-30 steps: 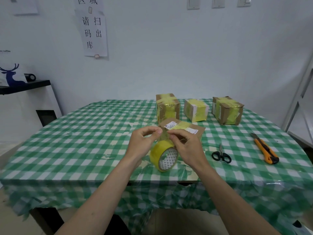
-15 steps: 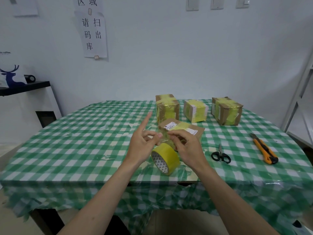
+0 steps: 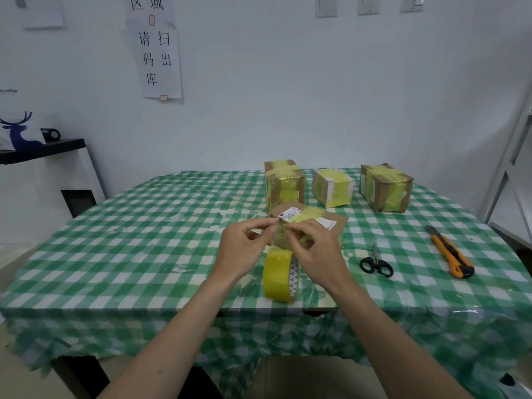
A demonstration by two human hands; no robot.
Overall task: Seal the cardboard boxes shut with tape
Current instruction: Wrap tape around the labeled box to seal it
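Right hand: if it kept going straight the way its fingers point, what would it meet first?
Most likely the left hand: the right hand points left, fingertips nearly touching it over the pulled tape. Depth is hard to judge.

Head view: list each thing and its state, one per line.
Tape roll: on edge, strip drawn up.
Left hand: pinches the strip.
Right hand: pinches the strip.
Near box: partly taped.
Three far boxes: taped.
Scissors: closed.
Utility knife: lying flat.

A pale wall [image 3: 288, 96] carries a paper sign [image 3: 155, 50] and switches [image 3: 365, 4]. A black-topped cabinet [image 3: 43, 174] stands left; a white frame [image 3: 509, 168] stands right.
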